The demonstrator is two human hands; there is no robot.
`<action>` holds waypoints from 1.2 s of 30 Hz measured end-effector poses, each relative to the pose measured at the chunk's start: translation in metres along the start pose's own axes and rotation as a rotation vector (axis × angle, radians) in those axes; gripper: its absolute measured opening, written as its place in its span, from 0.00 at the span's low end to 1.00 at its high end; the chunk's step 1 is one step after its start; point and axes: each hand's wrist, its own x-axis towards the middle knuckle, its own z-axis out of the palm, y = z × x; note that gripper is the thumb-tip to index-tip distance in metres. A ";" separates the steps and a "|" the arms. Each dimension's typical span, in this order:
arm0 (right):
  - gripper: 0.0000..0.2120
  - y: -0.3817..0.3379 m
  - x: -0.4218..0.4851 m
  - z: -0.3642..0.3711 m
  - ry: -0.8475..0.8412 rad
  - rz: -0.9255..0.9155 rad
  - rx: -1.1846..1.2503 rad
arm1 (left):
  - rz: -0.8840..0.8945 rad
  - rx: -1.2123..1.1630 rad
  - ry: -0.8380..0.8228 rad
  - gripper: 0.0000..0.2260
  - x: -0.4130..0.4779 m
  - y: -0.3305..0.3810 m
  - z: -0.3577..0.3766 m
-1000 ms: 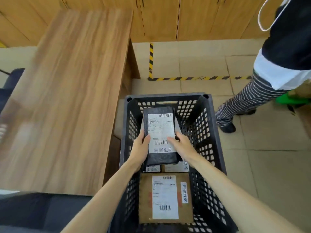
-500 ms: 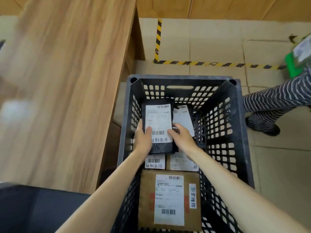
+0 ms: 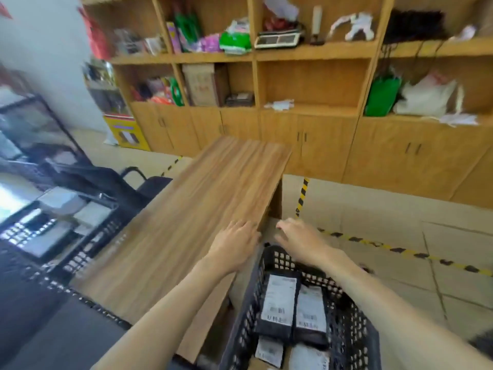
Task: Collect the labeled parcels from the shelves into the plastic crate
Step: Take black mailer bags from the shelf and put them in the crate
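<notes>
- My left hand (image 3: 234, 244) is spread flat with straight fingers and holds nothing. It is over the near corner of the wooden table (image 3: 202, 209); I cannot tell whether it touches the top or hangs just above it.
- My right hand (image 3: 301, 241) is empty too, fingers loosely extended, above the far rim of the black plastic crate (image 3: 246, 320).
- The crate sits on the floor just beside the table's end.
- Crate contents:
  - A black poly mailer (image 3: 278, 303) lies label-up.
  - A second black mailer (image 3: 309, 313) touches it on its right.
  - Both lie partly over two white-labelled packets (image 3: 269, 351) at the near end.
  - Anything beneath those is hidden.
- The parcels left to fetch would be on the shelves (image 3: 312, 109), well apart from both hands.
  - A dark flat packet (image 3: 240, 98) in a lower bay looks like a candidate.
  - A white crumpled item (image 3: 280, 104) in the next bay is too blurred for me to read any label.
- Handling, my judgement:
  - The mailers look light and soft.
  - Their film skin is probably slick, and they would likely sag if pinched at one corner.
  - I would grip across the short width, thumb on the paper label for friction and fingers underneath.
  - For a longer one I would use both hands at the long edges.
  - They do not look fragile, but I cannot tell what is inside.
- The crate seems to have room above the top layer, so I would lay further parcels flat.
</notes>
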 end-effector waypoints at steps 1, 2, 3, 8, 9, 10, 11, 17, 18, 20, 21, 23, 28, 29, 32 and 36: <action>0.14 -0.017 0.001 -0.016 0.003 -0.061 -0.025 | -0.021 0.042 0.032 0.19 -0.011 -0.006 -0.021; 0.13 -0.034 -0.001 -0.028 0.001 -0.115 -0.038 | -0.048 0.071 0.058 0.19 -0.024 -0.012 -0.039; 0.13 -0.059 -0.001 -0.040 0.005 -0.187 -0.062 | -0.101 0.093 0.098 0.19 -0.046 -0.021 -0.061; 0.21 -0.153 -0.003 -0.060 0.032 -0.427 -0.188 | -0.317 0.183 0.189 0.19 -0.131 -0.065 -0.120; 0.21 -0.177 -0.005 -0.063 0.037 -0.487 -0.196 | -0.367 0.215 0.210 0.19 -0.154 -0.076 -0.131; 0.20 -0.201 -0.008 -0.063 0.052 -0.551 -0.200 | -0.428 0.236 0.228 0.19 -0.178 -0.085 -0.141; 0.19 -0.225 -0.011 -0.064 0.076 -0.614 -0.209 | -0.489 0.239 0.249 0.18 -0.202 -0.093 -0.150; 0.19 -0.360 -0.064 -0.043 0.120 -0.962 -0.235 | -0.790 0.173 0.371 0.21 -0.362 -0.114 -0.177; 0.19 -0.380 -0.075 -0.036 0.116 -1.017 -0.239 | -0.841 0.169 0.370 0.21 -0.389 -0.115 -0.178; 0.20 -0.420 -0.105 -0.022 0.075 -1.086 -0.236 | -0.933 0.171 0.383 0.22 -0.442 -0.114 -0.178; 0.20 -0.439 -0.122 -0.016 0.044 -1.111 -0.231 | -0.978 0.175 0.390 0.23 -0.469 -0.113 -0.177; 0.20 -0.473 -0.160 -0.005 0.000 -1.173 -0.227 | -1.066 0.194 0.397 0.24 -0.521 -0.109 -0.178; 0.19 -0.545 -0.256 0.025 -0.023 -1.333 -0.173 | -1.226 0.270 0.460 0.23 -0.641 -0.093 -0.177; 0.19 -0.557 -0.276 0.030 -0.025 -1.358 -0.156 | -1.242 0.279 0.472 0.23 -0.664 -0.089 -0.175; 0.20 -0.589 -0.335 0.047 -0.039 -1.434 -0.120 | -1.280 0.299 0.476 0.22 -0.730 -0.080 -0.167; 0.21 -0.621 -0.408 0.079 -0.048 -1.504 -0.102 | -1.323 0.313 0.451 0.24 -0.815 -0.069 -0.148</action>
